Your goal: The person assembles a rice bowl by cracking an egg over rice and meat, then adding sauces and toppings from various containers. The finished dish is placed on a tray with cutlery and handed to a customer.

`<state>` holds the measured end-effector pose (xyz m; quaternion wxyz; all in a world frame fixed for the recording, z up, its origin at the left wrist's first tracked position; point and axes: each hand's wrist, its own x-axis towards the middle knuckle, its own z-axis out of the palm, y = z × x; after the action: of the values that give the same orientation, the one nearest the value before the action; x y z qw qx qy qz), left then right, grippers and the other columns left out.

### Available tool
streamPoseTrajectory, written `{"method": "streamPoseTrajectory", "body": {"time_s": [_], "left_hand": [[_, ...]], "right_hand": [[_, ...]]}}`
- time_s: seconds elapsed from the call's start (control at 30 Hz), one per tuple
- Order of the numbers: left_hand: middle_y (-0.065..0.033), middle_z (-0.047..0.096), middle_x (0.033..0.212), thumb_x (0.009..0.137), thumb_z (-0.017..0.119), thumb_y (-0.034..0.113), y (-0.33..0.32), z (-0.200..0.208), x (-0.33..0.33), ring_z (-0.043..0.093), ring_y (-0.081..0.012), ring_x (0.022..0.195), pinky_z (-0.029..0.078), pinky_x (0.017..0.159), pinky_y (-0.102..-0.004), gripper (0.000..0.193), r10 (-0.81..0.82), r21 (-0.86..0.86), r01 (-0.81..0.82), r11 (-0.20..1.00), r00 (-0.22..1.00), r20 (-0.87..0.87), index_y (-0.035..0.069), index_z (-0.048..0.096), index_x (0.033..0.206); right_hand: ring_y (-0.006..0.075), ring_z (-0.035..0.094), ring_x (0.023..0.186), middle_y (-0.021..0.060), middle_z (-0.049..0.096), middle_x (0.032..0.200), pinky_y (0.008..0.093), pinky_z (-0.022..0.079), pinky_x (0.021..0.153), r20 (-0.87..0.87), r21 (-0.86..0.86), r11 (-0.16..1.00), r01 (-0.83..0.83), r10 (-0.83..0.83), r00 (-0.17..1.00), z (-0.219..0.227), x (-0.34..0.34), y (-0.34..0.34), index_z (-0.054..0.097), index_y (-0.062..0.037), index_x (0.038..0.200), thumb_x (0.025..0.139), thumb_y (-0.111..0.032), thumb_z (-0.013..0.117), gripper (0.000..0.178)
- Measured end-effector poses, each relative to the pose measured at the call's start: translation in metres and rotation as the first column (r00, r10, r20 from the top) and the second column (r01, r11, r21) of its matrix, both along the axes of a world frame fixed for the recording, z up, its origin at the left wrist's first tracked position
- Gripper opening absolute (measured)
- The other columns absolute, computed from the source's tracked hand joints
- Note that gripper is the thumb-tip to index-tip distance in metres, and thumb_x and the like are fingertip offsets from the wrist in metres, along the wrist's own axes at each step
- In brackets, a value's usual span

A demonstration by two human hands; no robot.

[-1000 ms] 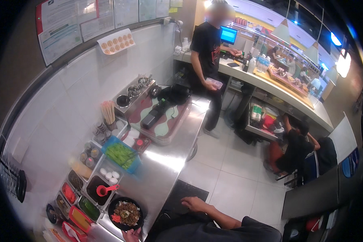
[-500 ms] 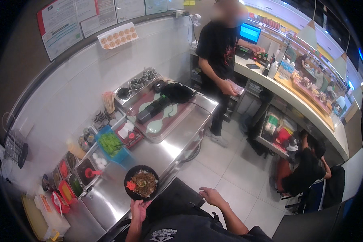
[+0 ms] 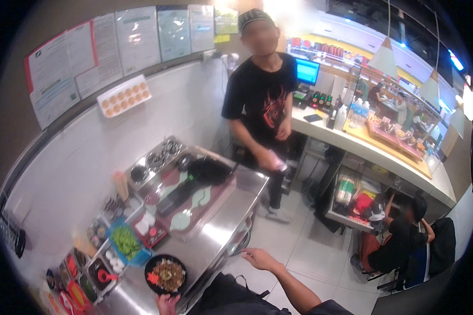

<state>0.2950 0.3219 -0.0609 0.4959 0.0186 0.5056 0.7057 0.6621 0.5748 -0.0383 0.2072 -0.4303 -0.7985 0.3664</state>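
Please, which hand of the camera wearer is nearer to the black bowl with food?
Left. The left hand holds the black bowl at its near rim; the right hand is farther away, to the right, beyond the edge of the counter.

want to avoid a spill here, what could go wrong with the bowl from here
The round black bowl of topped food might tip if lifted: only the left hand touches it, at the near rim, while the right hand is away from it. It could also knock the blue rectangular plastic container, which is close by.
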Motion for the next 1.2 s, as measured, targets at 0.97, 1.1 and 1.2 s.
{"method": "streamPoseTrajectory", "body": {"time_s": [0.97,1.1,1.2], "left_hand": [[-0.0185,0.06,0.117,0.085,0.061,0.004,0.233,0.006,0.084,0.063,-0.037,0.097,0.055,0.078,-0.0472,0.042,-0.443,-0.472,0.234,0.85,-0.166,-0.881,0.005,0.056,0.127],[-0.0202,0.059,0.114,0.09,0.066,0.014,0.343,0.086,0.113,0.061,-0.0389,0.101,0.05,0.091,-0.0449,0.035,-0.245,-0.322,0.079,0.943,-0.488,-0.837,0.001,0.059,0.121],[-0.0194,0.059,0.112,0.089,0.067,0.014,0.361,0.061,0.092,0.063,-0.0388,0.102,0.053,0.088,-0.0471,0.036,-0.482,-0.556,-0.01,0.831,-0.513,-0.711,0.0,0.059,0.121]], "right_hand": [[0.0145,0.067,0.068,0.0075,0.068,0.086,0.0281,0.058,0.061,-0.415,-0.871,0.482,-0.097,-0.614,0.671,-0.03,-0.167,0.218,0.058,-0.0033,0.099,0.096,-0.019,0.072,0.021],[0.0164,0.069,0.087,0.0057,0.069,0.098,0.0285,0.06,0.078,-0.392,-0.917,0.34,-0.21,-0.666,0.635,-0.039,-0.152,0.226,0.062,-0.0023,0.115,0.098,-0.015,0.067,0.021],[0.0177,0.069,0.093,0.0074,0.068,0.105,0.0312,0.059,0.084,-0.415,-0.91,0.309,-0.277,-0.655,0.632,-0.048,-0.144,0.228,0.062,-0.0024,0.115,0.099,-0.012,0.065,0.019]]}}
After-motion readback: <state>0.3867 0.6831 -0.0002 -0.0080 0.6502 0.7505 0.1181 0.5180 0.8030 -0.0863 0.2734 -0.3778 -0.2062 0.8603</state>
